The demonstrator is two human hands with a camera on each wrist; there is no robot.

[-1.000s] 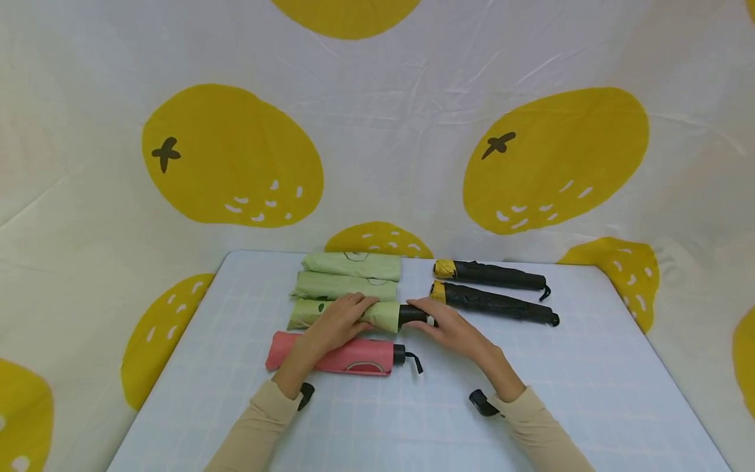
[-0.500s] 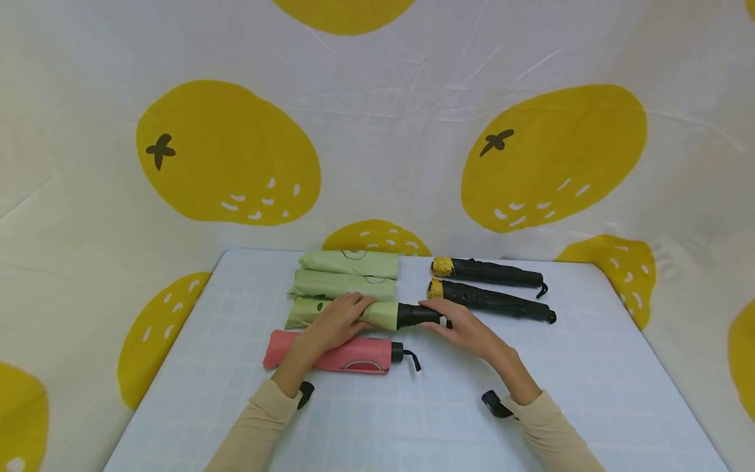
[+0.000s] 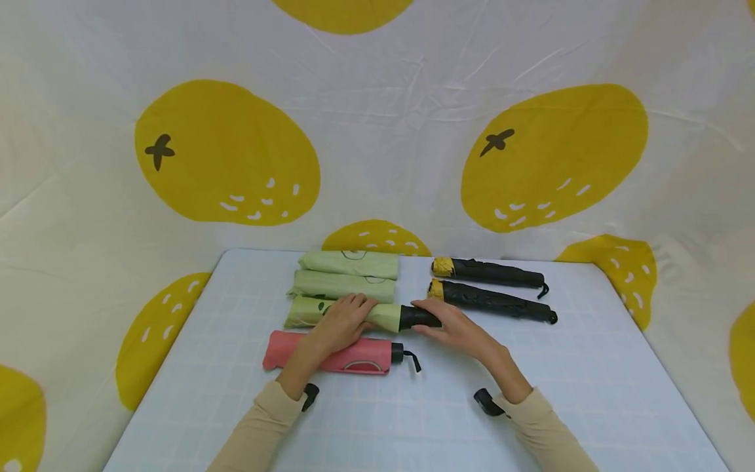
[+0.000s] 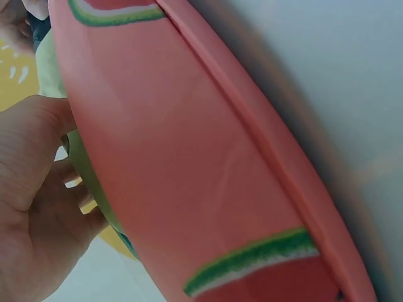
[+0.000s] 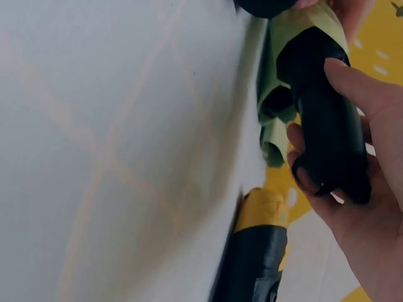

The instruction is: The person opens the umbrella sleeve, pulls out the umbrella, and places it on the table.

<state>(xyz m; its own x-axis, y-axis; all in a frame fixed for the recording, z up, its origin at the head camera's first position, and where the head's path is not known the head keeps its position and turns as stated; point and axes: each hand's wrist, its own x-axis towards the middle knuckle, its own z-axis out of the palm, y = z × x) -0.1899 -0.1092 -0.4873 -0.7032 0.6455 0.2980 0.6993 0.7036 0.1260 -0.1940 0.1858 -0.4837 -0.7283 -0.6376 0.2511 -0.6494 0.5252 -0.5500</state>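
In the head view, a light green sleeve lies crosswise near the table's middle, and a black folded umbrella sticks out of its right end. My left hand grips the sleeve from above. My right hand holds the umbrella's black end; in the right wrist view its thumb and fingers curl round that black end. Just in front lies a pink folded umbrella with a black strap, under my left wrist. Its watermelon print fills the left wrist view, hiding part of my left fingers.
Two more light green rolled covers lie behind the held one. To the right rest two black folded umbrellas with yellow ends. A white curtain with yellow fruit print hangs behind the pale checked table.
My right hand first moves right, and more of the black umbrella end shows with a white tip. It then shifts back left, and less shows. My left hand stays nearly still on the sleeve.
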